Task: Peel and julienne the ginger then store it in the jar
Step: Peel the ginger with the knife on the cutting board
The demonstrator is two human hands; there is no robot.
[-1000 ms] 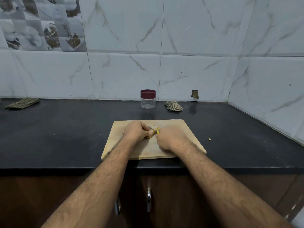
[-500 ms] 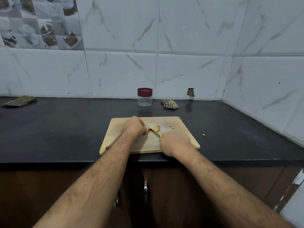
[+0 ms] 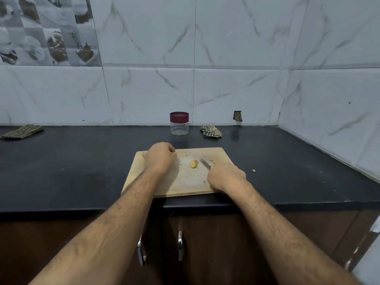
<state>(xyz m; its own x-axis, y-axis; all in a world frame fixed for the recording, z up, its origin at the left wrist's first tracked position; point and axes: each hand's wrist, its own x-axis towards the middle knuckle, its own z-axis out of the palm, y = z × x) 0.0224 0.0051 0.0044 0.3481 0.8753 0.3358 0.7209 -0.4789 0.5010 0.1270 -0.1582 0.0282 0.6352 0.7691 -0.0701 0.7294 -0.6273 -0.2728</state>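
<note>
A wooden cutting board [image 3: 185, 187] lies on the black counter [image 3: 72, 171]. A cut ginger piece [image 3: 194, 163] with its yellow face showing lies loose near the board's middle. My left hand [image 3: 159, 159] rests on the board's back left with its fingers curled; they hide the ginger piece it held a moment ago. My right hand [image 3: 226, 176] grips a yellow-handled knife, whose blade [image 3: 204, 163] points back-left just right of the loose piece. The clear jar [image 3: 179, 123] with a maroon lid stands shut by the wall.
Small ginger scraps [image 3: 213, 161] lie on the board and one bit [image 3: 254, 170] on the counter to its right. A crumpled cloth [image 3: 211, 131] sits right of the jar, a folded cloth [image 3: 21, 131] far left. Cabinet handles [image 3: 180, 245] are below the counter edge.
The hands have drawn apart after the cut. My left hand slid left, away from the loose ginger piece, and my right hand pulled the knife back to the right.
</note>
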